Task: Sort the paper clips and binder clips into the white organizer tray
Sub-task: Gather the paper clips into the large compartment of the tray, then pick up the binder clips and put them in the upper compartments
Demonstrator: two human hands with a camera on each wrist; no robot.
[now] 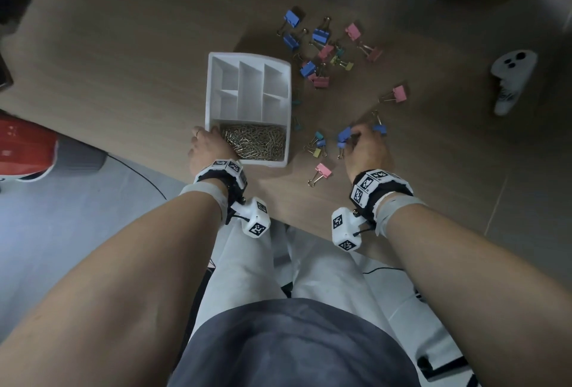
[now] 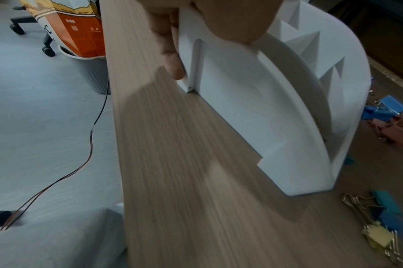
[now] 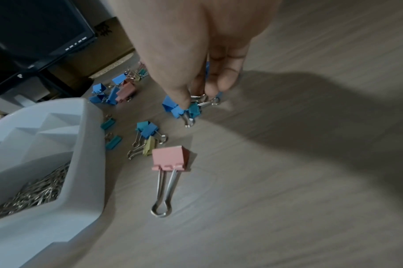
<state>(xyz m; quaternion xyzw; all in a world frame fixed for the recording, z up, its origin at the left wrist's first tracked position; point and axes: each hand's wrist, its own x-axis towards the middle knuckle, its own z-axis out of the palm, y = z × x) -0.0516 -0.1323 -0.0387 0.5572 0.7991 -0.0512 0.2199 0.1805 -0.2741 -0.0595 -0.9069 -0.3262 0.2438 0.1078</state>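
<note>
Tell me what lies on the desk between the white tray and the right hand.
In the head view, a small cluster of blue, teal and yellow binder clips lies between the white tray and the right hand, which pinches blue clips. The right wrist view shows the same.

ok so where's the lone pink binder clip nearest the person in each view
Head: pink binder clip lies on the desk between the wrists, just right of the white organizer tray.
Left wrist: not in it.
Right wrist: centre, handles toward the camera, below the right hand.
Shared landmark: the tray's paper clips.
</note>
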